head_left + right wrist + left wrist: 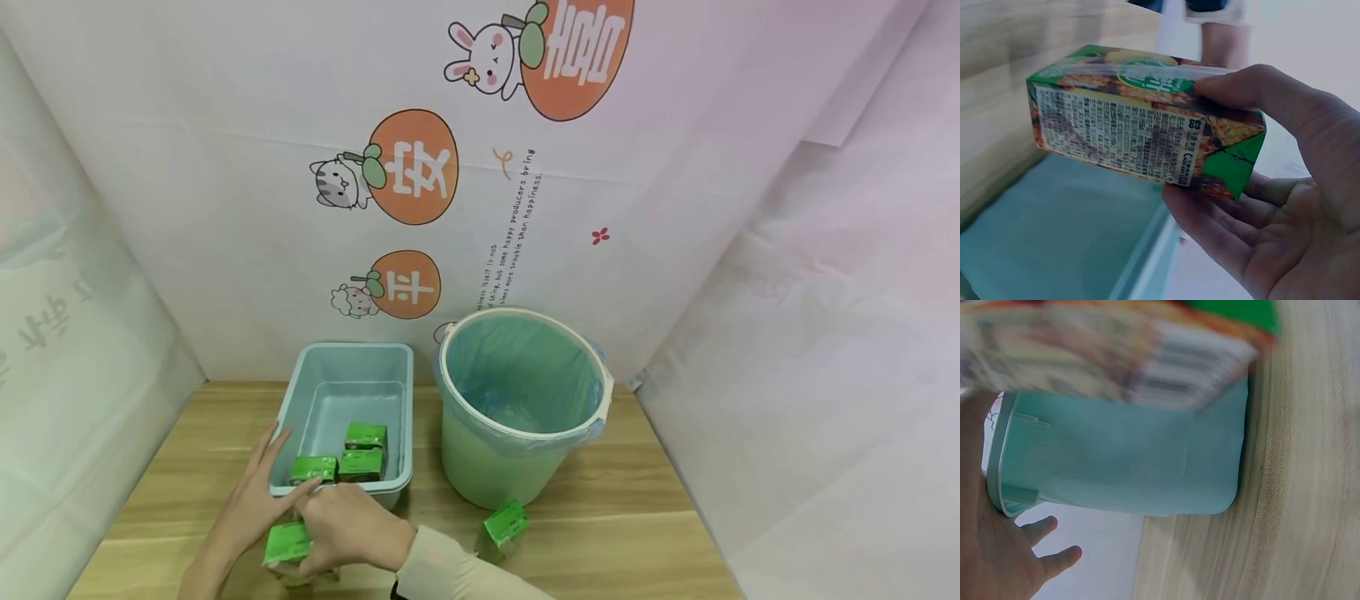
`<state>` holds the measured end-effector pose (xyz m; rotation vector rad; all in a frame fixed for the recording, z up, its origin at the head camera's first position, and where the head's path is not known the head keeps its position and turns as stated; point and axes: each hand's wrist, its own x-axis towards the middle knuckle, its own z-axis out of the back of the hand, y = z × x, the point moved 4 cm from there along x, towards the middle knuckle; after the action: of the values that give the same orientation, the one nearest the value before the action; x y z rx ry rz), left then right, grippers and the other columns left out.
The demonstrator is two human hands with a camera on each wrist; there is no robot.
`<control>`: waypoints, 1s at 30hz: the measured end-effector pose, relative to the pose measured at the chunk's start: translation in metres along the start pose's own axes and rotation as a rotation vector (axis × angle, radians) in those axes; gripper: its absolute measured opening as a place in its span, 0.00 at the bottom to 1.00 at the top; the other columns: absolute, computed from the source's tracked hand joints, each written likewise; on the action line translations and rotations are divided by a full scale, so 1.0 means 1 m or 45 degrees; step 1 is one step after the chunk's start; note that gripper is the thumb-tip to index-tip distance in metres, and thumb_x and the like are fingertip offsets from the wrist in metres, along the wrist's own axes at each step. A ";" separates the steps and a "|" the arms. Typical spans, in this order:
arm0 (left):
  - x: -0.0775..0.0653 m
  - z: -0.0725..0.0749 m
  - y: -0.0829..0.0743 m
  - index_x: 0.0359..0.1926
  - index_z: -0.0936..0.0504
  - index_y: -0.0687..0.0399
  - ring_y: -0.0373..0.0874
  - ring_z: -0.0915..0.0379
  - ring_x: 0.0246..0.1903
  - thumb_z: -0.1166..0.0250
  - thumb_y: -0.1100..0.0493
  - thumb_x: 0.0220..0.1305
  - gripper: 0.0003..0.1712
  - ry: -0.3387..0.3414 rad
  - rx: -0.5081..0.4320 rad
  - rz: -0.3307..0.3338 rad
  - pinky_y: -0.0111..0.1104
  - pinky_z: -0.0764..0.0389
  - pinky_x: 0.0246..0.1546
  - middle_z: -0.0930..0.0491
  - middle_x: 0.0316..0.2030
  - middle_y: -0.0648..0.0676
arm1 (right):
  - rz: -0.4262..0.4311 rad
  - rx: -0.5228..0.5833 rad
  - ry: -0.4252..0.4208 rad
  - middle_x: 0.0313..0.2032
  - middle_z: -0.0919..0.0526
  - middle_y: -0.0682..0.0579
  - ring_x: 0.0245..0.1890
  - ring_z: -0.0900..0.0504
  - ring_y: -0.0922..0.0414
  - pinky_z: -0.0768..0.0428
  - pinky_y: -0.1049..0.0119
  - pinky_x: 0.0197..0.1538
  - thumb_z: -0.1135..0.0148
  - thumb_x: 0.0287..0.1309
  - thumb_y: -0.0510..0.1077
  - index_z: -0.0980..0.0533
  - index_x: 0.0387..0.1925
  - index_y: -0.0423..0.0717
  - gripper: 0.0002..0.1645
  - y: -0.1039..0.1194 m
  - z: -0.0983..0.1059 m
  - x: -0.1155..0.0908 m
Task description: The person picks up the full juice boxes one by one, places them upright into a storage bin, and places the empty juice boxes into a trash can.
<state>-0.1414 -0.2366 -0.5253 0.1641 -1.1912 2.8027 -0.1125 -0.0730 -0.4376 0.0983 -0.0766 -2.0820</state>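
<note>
Currently your right grip [348, 525] pinches the carton [1116, 128] near one end, long axis reaching past your fingertips, near side of basin [408, 417]; left grip [253, 497] at its rim, unclenched

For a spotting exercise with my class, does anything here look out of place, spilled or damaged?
One green-topped carton sits alone on the table, askew in front of the bin, odd because three similar cartons are grouped in the basin. No spill or damage shows.

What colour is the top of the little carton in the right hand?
Bright green: the top of the carton shows best in the head view.
</note>
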 end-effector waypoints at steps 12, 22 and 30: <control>0.000 0.001 0.004 0.84 0.49 0.59 0.84 0.46 0.71 0.26 0.42 0.66 0.59 -0.028 0.020 -0.091 0.77 0.26 0.52 0.62 0.84 0.63 | -0.020 0.238 -0.082 0.32 0.17 0.68 0.21 0.31 0.76 0.32 0.86 0.26 0.23 0.59 0.57 0.13 0.54 0.51 0.25 -0.021 0.038 -0.005; 0.000 0.002 0.001 0.81 0.45 0.64 0.85 0.46 0.69 0.23 0.51 0.64 0.56 -0.078 0.028 -0.208 0.76 0.27 0.53 0.57 0.81 0.72 | -0.093 0.257 -0.173 0.31 0.18 0.64 0.23 0.29 0.74 0.31 0.85 0.27 0.19 0.52 0.51 0.14 0.47 0.47 0.22 -0.044 0.064 0.001; 0.001 0.002 0.000 0.82 0.46 0.63 0.84 0.48 0.71 0.28 0.64 0.63 0.52 -0.032 0.009 -0.133 0.75 0.24 0.53 0.60 0.83 0.68 | -0.059 0.321 -0.172 0.31 0.17 0.61 0.23 0.28 0.73 0.29 0.85 0.28 0.20 0.53 0.48 0.14 0.47 0.44 0.22 -0.057 0.070 0.006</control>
<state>-0.1421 -0.2381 -0.5242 0.2555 -1.1432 2.7226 -0.1718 -0.0490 -0.3734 0.1134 -0.4227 -2.1149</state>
